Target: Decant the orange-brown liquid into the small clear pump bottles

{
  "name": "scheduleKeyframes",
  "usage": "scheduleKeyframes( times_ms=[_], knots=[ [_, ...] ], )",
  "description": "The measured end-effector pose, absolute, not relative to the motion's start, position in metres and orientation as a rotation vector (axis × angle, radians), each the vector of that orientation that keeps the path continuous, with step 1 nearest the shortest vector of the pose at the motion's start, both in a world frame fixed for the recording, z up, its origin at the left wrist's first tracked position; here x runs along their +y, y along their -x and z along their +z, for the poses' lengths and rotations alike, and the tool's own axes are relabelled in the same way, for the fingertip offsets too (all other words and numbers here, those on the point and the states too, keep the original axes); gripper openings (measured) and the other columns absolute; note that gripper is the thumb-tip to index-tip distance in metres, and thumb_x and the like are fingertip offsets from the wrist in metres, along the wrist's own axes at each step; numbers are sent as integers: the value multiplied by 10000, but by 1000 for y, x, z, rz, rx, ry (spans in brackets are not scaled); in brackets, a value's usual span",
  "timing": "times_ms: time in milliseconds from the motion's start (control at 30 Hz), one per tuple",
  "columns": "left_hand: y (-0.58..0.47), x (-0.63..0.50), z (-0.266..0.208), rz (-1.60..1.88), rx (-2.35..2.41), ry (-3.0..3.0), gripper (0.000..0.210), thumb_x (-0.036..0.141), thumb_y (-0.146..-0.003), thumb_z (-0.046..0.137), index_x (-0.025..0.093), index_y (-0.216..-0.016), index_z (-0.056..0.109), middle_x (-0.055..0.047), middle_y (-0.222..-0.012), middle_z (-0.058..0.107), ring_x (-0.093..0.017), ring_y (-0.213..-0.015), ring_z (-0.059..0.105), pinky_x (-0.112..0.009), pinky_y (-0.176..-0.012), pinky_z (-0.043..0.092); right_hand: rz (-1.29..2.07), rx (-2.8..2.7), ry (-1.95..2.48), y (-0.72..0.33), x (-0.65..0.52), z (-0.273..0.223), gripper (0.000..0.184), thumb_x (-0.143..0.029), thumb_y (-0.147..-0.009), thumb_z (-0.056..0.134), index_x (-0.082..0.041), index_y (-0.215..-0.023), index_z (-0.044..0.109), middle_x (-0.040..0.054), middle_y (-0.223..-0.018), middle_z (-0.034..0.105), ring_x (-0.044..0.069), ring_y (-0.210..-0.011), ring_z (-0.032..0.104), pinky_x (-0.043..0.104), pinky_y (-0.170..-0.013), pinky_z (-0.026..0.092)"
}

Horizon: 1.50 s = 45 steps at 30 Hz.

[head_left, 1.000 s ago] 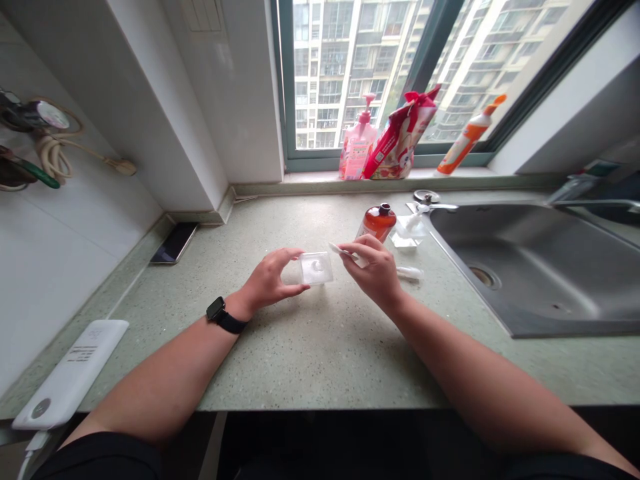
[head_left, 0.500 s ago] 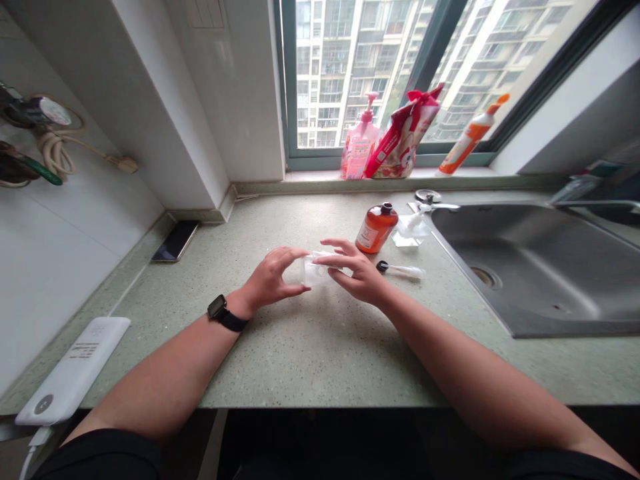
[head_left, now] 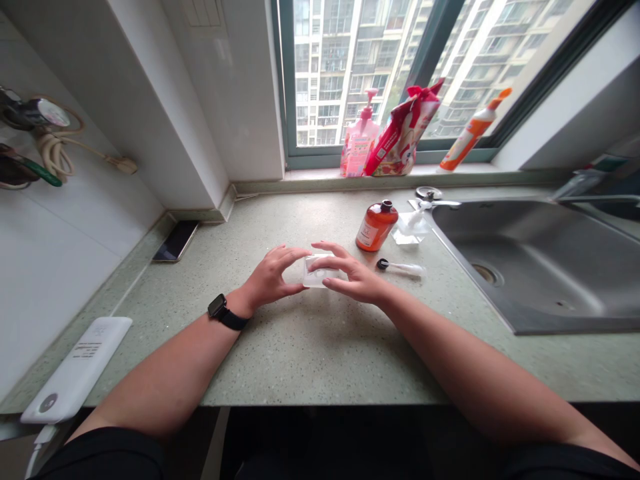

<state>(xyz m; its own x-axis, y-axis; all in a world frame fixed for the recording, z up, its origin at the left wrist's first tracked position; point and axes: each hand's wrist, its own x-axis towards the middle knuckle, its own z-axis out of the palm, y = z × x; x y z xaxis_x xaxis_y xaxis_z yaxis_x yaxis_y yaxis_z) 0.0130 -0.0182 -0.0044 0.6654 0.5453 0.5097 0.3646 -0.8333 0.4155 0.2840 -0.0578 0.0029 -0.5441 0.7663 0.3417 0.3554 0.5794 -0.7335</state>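
Note:
A clear, boxy plastic container (head_left: 315,281) is between my two hands near the middle of the counter, with a faint round shape at its centre. My left hand (head_left: 273,277) grips its left side, thumb at the front corner and fingers at the back. From the right, my right hand (head_left: 353,273) has its fingers across the top and its thumb at the front edge, hiding part of it. Just behind my right hand stands an orange-brown bottle (head_left: 376,227) with an uncapped neck. Its loose black cap with a clear tube (head_left: 400,267) lies to the right.
A clear item with a white pump top (head_left: 417,217) stands by the steel sink (head_left: 555,273). A phone (head_left: 175,241) and a white power bank (head_left: 77,370) lie at left. A pink pump bottle (head_left: 359,147), a red bag (head_left: 403,137) and an orange-white bottle (head_left: 469,141) line the sill.
The plastic container has turned slightly and now sits squarer between my hands. My right hand has shifted a little left, with its fingers further over the container. My left hand has barely moved.

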Motion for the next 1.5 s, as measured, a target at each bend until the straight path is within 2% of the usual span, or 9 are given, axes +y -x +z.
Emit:
scheduleKeyframes(
  times_ms=[100,233,500,767,1033,1267,1500],
  knots=[
    [-14,-19,-4,935,736,-2585,602,418,-908,821,288,-1450,593,-87,-1380,738,-297,-1294,689,-553,-1235,415,798,-2148,901,-282,-58,3,336,-509,-992,684,-321,-1262,751,101,-1648,461,344,-1597,354,618,-1289,308],
    [-15,-20,-3,931,777,-2569,628,421,-880,846,289,-1438,591,-79,-1373,740,-297,-1283,694,-553,-1238,410,767,-2118,906,-280,-59,2,318,-483,-993,695,-320,-1258,759,109,-1618,497,341,-1580,389,610,-1281,332],
    [-16,-21,-4,959,811,-2575,631,440,-834,876,278,-1384,611,-78,-1341,742,-309,-1260,695,-577,-1241,405,766,-2060,890,-282,-58,-3,330,-467,-1059,589,-337,-1305,767,103,-1609,524,312,-1545,450,581,-1272,366],
    [-16,-18,-4,987,794,-2568,662,478,-811,888,279,-1377,607,-130,-1430,662,-345,-1349,624,-565,-1154,503,703,-2015,892,-287,-53,-12,358,-448,-1067,581,-394,-1393,718,87,-1604,548,289,-1519,486,575,-1271,377],
    [-15,-17,-7,1004,876,-2551,667,463,-795,905,261,-1344,584,-140,-1409,648,-353,-1343,613,-583,-1149,499,610,-1970,947,-290,-56,-14,369,-441,-1054,607,-391,-1405,709,93,-1560,588,292,-1422,583,567,-1219,446],
    [-15,-17,-6,987,940,-2539,666,493,-789,904,265,-1325,582,-129,-1386,646,-350,-1333,609,-583,-1142,502,418,-2016,1015,-290,-60,-13,352,-382,-1043,623,-406,-1379,726,75,-1530,617,287,-1419,575,594,-1211,458],
    [-14,-14,-7,1008,969,-2499,645,538,-793,886,246,-1287,591,-126,-1329,656,-339,-1285,627,-552,-1119,524,194,-2098,1069,-285,-69,-11,348,-331,-1038,615,-402,-1360,726,74,-1516,611,320,-1450,512,645,-1199,453]
  ],
)
